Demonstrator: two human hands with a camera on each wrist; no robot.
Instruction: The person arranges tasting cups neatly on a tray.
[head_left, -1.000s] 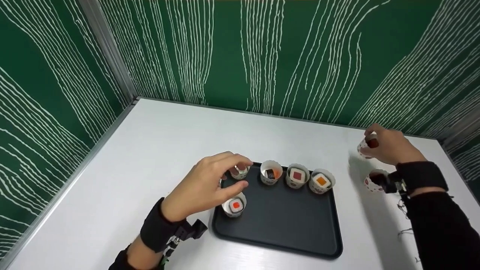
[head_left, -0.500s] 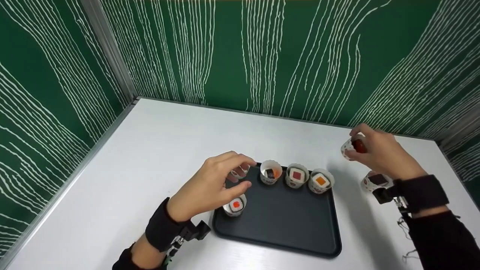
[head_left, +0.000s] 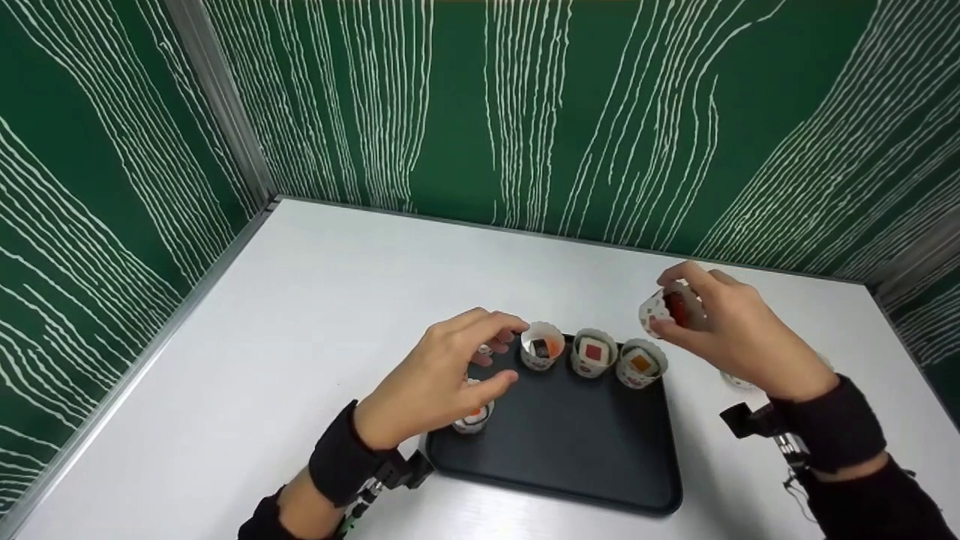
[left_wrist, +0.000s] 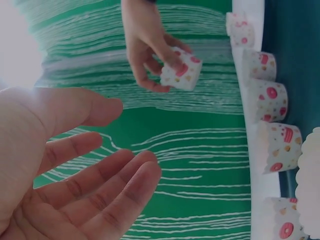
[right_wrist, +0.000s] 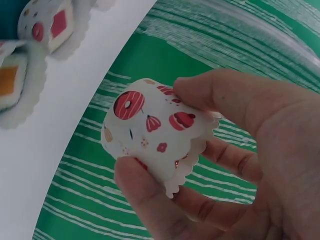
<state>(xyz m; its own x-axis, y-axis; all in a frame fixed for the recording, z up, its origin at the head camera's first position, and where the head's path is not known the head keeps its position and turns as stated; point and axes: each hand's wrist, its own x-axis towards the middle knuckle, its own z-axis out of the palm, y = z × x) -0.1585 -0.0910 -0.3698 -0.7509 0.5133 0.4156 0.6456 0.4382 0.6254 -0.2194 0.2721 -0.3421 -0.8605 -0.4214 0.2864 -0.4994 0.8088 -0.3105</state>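
My right hand [head_left: 739,334] holds a paper baking cup [head_left: 654,313] above the table, behind the tray's right corner. Thumb and fingers pinch the cup's sides; it is tilted, with something dark red inside. In the right wrist view the cup [right_wrist: 150,120] shows red dessert prints and a scalloped rim. My left hand [head_left: 439,367] hovers over the left side of the black tray [head_left: 570,442], fingers relaxed and holding nothing. Along the tray's back edge stand several cups, among them one with a red-centred sushi piece [head_left: 592,351] and one with an orange-centred sushi piece [head_left: 639,363].
Another cup [head_left: 471,429] with a sushi piece is at the tray's left, partly behind my left hand. A further cup [head_left: 739,381] on the table at right is mostly hidden by my right wrist. A green wall [head_left: 457,112] with white lines borders the white table [head_left: 360,262].
My right hand has carried the cup leftward from the table's right side toward the tray. My left hand has drifted slightly right.
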